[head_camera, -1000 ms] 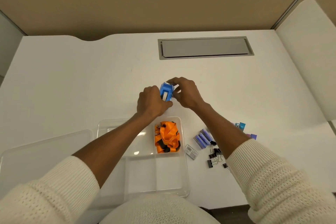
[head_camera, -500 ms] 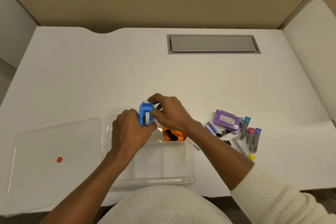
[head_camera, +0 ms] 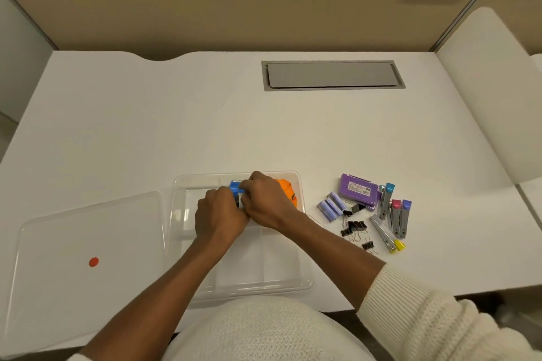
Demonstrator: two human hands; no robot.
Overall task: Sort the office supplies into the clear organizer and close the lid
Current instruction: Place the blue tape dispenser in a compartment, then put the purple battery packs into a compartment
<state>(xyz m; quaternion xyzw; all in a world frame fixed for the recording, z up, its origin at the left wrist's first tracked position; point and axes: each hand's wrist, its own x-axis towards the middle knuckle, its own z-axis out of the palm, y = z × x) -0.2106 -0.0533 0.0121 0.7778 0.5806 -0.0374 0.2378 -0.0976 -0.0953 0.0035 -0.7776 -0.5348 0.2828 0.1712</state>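
The clear organizer point(head_camera: 305, 281) sits open near the desk's front edge. Both hands are low over its far part, holding a small blue object point(head_camera: 234, 186), mostly hidden by the fingers. My left hand point(head_camera: 218, 218) grips it from the left and my right hand point(head_camera: 265, 202) from the right. An orange bundle point(head_camera: 287, 189) lies in the organizer's far right compartment, partly behind my right hand. The clear lid point(head_camera: 88, 226), with a red dot, lies flat to the organizer's left.
Right of the organizer lie a purple box point(head_camera: 359, 191), small purple staple boxes point(head_camera: 331, 206), several black binder clips point(head_camera: 356, 227) and several small staplers point(head_camera: 394, 217). A grey cable hatch point(head_camera: 333, 75) is set into the white desk. A partition stands behind.
Both hands have brought the blue object from above the desk behind the organizer down and toward me, into the organizer's far part. The camera view has shifted, showing more of the supplies on the right.
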